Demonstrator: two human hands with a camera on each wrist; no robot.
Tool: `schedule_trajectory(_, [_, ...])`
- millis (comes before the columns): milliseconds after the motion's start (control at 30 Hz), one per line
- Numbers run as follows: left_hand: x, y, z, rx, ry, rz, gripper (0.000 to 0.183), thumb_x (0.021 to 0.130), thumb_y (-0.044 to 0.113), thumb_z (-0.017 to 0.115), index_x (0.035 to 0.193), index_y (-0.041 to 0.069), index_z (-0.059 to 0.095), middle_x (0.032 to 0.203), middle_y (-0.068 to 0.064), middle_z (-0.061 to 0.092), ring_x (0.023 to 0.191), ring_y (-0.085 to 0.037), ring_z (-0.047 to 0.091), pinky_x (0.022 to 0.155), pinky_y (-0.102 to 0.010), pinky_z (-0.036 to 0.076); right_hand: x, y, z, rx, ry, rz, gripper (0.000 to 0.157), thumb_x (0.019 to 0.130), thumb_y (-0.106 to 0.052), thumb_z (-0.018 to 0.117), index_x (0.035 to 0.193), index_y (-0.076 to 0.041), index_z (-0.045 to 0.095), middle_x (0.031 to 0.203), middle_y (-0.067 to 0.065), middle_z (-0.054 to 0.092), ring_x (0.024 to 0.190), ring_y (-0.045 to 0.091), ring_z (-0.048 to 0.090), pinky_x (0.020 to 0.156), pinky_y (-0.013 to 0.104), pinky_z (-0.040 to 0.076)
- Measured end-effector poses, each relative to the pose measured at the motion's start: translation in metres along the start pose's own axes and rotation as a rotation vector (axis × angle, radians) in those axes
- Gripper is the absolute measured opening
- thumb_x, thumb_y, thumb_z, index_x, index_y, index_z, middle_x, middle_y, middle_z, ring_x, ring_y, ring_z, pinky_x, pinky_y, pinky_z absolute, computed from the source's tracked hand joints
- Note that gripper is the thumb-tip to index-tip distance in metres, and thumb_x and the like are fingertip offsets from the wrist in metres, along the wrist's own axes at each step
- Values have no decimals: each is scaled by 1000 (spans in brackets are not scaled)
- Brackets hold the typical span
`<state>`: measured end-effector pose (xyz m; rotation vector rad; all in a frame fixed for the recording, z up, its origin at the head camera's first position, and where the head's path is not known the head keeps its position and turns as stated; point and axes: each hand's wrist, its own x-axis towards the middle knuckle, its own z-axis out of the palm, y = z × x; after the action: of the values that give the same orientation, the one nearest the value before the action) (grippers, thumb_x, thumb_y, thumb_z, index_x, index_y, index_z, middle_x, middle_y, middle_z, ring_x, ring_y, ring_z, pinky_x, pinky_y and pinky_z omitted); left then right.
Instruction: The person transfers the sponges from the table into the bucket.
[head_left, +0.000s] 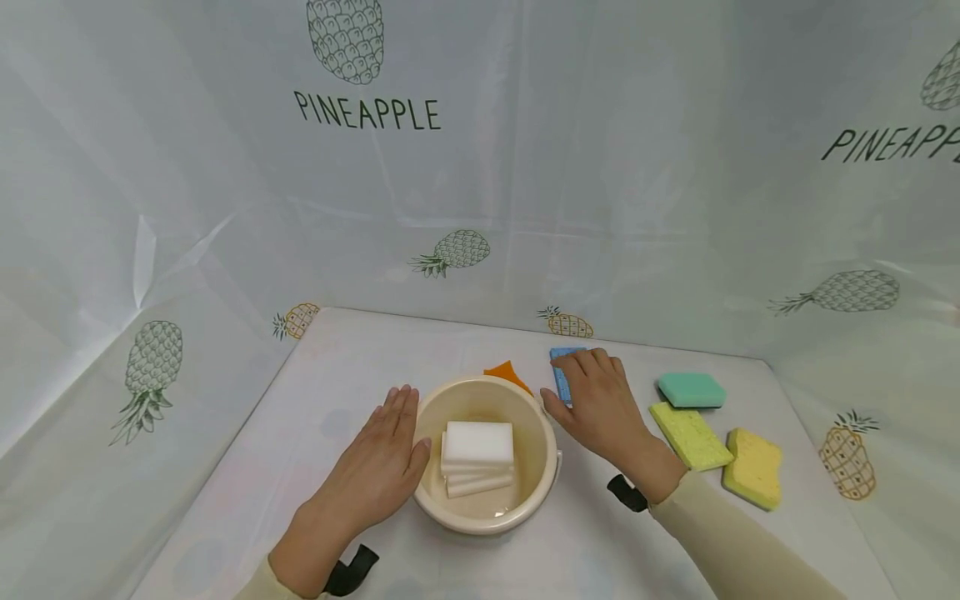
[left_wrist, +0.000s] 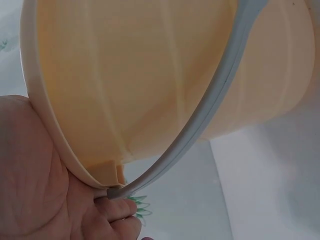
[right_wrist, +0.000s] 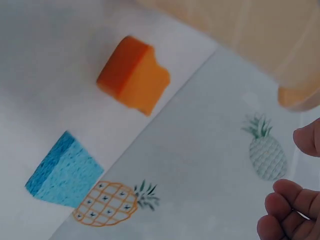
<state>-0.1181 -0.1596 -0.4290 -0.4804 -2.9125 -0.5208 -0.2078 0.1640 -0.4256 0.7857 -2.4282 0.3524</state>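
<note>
A cream bucket [head_left: 486, 525] stands on the table, with several white sponge blocks [head_left: 478, 446] stacked inside. My left hand [head_left: 378, 467] lies along its left rim with straight fingers; in the left wrist view the palm touches the rim beside the pivot of the grey handle [left_wrist: 200, 115]. Right of the bucket, my right hand [head_left: 603, 408] hovers with loosely bent fingers and nothing between them. Below it, partly covered in the head view, lies a blue sponge [right_wrist: 67, 172]. Behind the bucket sits an orange sponge [right_wrist: 132, 75], mostly hidden from the head camera.
On the right side of the table lie a green sponge [head_left: 692, 389], a lime-yellow sponge [head_left: 692, 436] and a yellow sponge [head_left: 753, 468], close together. A pineapple-printed sheet [head_left: 600, 167] hangs behind the table and along its sides.
</note>
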Motion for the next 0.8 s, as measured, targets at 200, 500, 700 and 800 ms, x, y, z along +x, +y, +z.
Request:
schedule_trajectory(200, [0,0,-1,-11,-10,-9,67,109,28,52,159,-13,33,166,-30,34,158,-41,29,127,-56,33,-7,24,10,-59,-29,62,47,91,-34,79,121,0,67,114,19,67,104,39,58,84,54,48])
schedule_trajectory(500, [1,1,-1,-7,-10,-5,67,109,27,53,158,-13,34,165,-31,36,158,-41,30,126,-56,33,-32,70,15,-175,-123,151,56,88,-34,84,125,3,65,117,21,66,108,42,57,85,58,48])
schedule_trajectory(700, [1,2,-1,-11,-19,-6,67,109,28,53,158,-13,33,166,-30,34,158,-41,29,126,-56,33,-53,111,-5,-249,-118,139,53,86,-26,83,121,7,62,114,25,64,106,46,56,81,60,47])
schedule_trajectory(800, [2,2,-1,-12,-24,-11,67,109,28,53,159,-13,33,166,-30,34,158,-41,29,127,-56,32,-66,131,-18,-271,-126,141,53,85,-24,82,121,8,61,114,26,63,106,48,55,81,62,46])
